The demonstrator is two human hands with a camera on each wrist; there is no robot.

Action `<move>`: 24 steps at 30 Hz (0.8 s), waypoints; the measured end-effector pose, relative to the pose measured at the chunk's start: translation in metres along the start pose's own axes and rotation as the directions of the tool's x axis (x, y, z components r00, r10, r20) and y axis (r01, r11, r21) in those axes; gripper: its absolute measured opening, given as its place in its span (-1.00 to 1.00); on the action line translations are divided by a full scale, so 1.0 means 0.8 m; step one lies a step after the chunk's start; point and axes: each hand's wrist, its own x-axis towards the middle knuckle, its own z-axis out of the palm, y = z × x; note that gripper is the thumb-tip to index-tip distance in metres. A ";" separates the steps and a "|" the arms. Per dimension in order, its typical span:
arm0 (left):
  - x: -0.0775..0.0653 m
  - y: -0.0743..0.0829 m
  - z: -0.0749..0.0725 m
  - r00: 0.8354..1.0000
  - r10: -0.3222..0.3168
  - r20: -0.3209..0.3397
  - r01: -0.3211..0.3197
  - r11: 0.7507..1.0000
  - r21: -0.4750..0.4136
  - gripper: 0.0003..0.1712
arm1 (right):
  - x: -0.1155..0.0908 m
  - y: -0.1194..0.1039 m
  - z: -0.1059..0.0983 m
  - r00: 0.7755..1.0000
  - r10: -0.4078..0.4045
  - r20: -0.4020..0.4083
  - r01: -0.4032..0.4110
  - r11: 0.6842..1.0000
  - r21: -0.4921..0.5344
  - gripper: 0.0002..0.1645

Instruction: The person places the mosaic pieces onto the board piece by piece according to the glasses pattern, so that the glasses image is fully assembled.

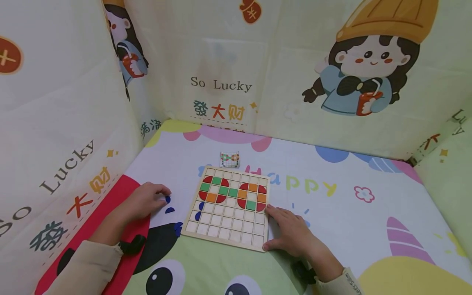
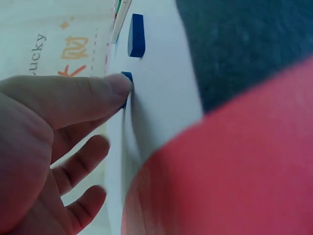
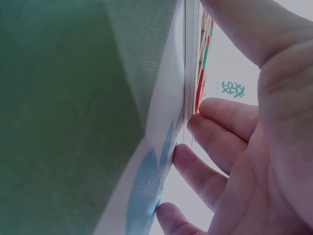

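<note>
My left hand pinches a blue half-round tile between thumb and forefinger, close above the cloth left of the board. Another blue half-round tile lies just below that hand. Several more blue tiles cluster at the lower left edge of the wooden grid board. On the board, red, green and orange tiles form two rounded rings joined by a green square. Two blue tiles sit in its left column. Along the board's right edge, my right hand rests with thumb and fingers spread, touching the rim.
Behind the board lies a small pattern card showing a similar coloured design on a grid. A printed cloth covers the table. Printed sheets rise as walls at the back and both sides.
</note>
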 end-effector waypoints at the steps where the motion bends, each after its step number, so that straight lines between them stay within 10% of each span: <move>1: 0.001 0.000 0.000 1.000 -0.005 -0.002 0.005 1.000 0.007 -0.59 | 0.000 0.000 0.000 1.000 0.000 0.001 0.000 1.000 0.001 0.26; 24: -0.007 0.017 -0.002 0.997 -0.058 0.059 0.063 0.994 -0.095 -0.50 | 0.000 0.003 0.001 1.000 -0.014 0.005 0.014 1.000 0.008 0.26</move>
